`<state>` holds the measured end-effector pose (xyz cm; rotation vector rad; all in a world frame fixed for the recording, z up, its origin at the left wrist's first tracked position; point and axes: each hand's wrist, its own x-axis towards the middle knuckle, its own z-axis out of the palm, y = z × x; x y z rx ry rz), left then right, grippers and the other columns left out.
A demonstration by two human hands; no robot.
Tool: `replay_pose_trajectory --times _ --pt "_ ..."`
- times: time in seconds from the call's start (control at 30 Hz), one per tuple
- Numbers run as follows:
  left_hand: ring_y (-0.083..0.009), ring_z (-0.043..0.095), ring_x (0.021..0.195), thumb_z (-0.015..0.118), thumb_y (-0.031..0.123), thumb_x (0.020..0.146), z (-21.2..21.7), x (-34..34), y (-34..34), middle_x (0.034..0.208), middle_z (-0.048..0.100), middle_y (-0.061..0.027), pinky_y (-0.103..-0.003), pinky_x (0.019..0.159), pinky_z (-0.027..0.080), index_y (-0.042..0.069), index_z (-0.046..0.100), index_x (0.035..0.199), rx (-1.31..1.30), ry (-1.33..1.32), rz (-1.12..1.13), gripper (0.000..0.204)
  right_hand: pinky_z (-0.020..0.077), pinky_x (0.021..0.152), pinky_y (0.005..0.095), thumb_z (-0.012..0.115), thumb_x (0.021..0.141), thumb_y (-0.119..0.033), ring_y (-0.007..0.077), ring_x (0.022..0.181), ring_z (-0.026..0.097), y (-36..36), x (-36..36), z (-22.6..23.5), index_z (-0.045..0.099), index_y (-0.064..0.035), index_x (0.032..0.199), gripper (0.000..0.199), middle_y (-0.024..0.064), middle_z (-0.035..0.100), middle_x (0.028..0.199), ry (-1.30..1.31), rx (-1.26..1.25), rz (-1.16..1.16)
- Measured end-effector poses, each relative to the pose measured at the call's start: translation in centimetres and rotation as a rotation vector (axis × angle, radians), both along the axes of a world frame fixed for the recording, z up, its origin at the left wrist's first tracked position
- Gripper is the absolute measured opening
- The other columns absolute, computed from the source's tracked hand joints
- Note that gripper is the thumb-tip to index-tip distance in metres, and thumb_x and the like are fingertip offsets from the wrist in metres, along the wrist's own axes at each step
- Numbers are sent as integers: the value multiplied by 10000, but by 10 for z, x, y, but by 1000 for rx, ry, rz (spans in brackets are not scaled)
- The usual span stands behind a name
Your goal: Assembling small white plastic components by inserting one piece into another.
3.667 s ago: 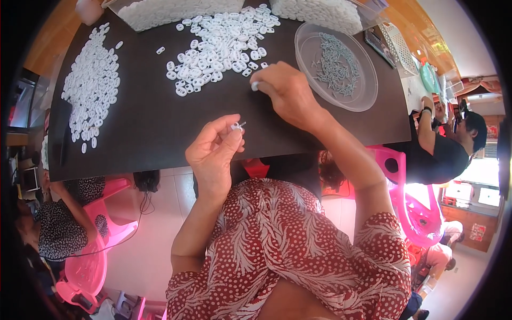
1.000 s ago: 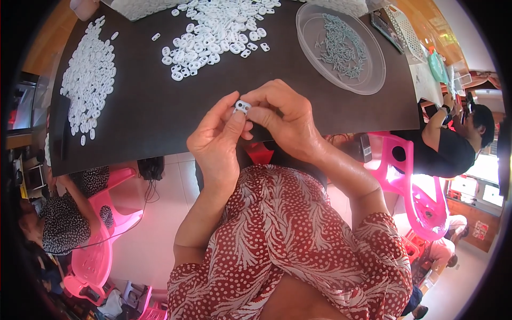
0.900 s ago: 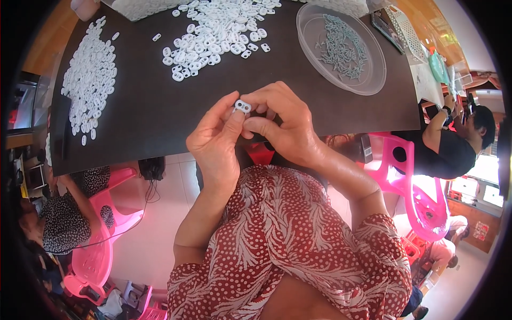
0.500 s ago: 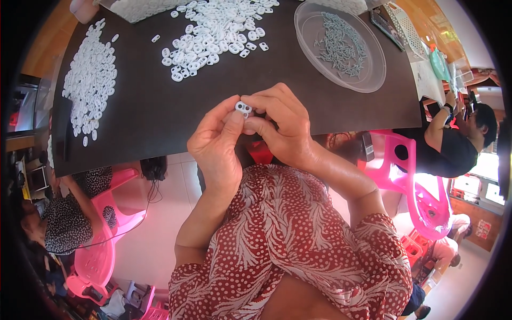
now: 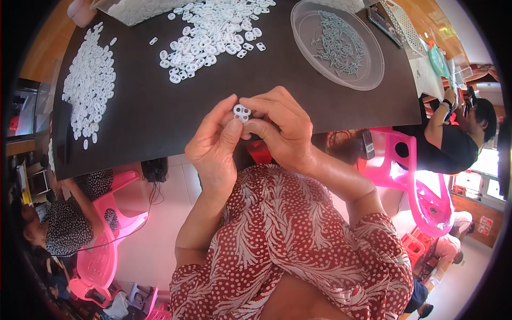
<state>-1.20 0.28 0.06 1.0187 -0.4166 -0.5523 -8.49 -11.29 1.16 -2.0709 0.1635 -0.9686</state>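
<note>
At 8 o'clock from the paired hands sits one person in black-and-white patterned clothing, with one pink chair between 7 and 8. On the one dark table, one long heap of white oval pieces, too many to count, lies between 9 and 10. One clear bin stands between 10 and 11; one lone white piece lies at 10. A second heap of white pieces, also uncountable, spreads between 11 and 12.

At the dial's centre, the left hand pinches what look like two two-holed white pieces, one overlapping the other, above the table's near edge. The right hand grips them from 3 o'clock, thumb and forefinger at their edge.

One round clear tray at 2 o'clock holds uncounted grey-green screws. Beyond it at 2 lies one dark phone. One second pink chair and one person in black are around 3.
</note>
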Motion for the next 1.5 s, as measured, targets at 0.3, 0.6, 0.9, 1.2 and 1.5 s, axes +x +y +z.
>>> replay_pose_trajectory --times 0.3,0.6,0.9,1.2,1.5 --pt "-95 539 856 600 82 909 -4 -2 -1 973 608 -44 -225 787 450 -53 607 1152 105 -280 125 278 457 616 316 663 677 62 230 719 540 7 4 -2 632 29 996 323 109 632 863 -50 24 -20" --pt "-104 563 897 591 83 919 -7 -8 -3 1028 612 -71 -230 819 455 -56 600 1100 -21 -248 208 228 466 641 272 679 718 61 197 752 560 10 6 -1 633 40 1052 338 123 631 908 -82 -29 3" --pt "-122 591 908 576 82 927 2 -11 1 1029 624 -88 -250 837 477 -62 588 1118 -21 -214 228 240 464 638 258 687 761 11 171 763 554 15 2 5 615 28 1092 339 105 616 922 -6 113 67" --pt "-125 586 912 586 100 924 3 -10 4 1038 625 -94 -264 843 478 -70 581 1131 16 -249 173 268 452 625 289 702 699 18 183 708 540 18 3 6 634 -1 996 305 68 642 868 -62 111 -15" --pt "-118 585 902 586 106 925 4 -13 4 1034 622 -96 -248 835 478 -73 574 1116 -66 -180 190 262 452 627 315 700 698 6 221 707 549 12 6 8 637 12 948 258 92 641 844 -115 3 34"
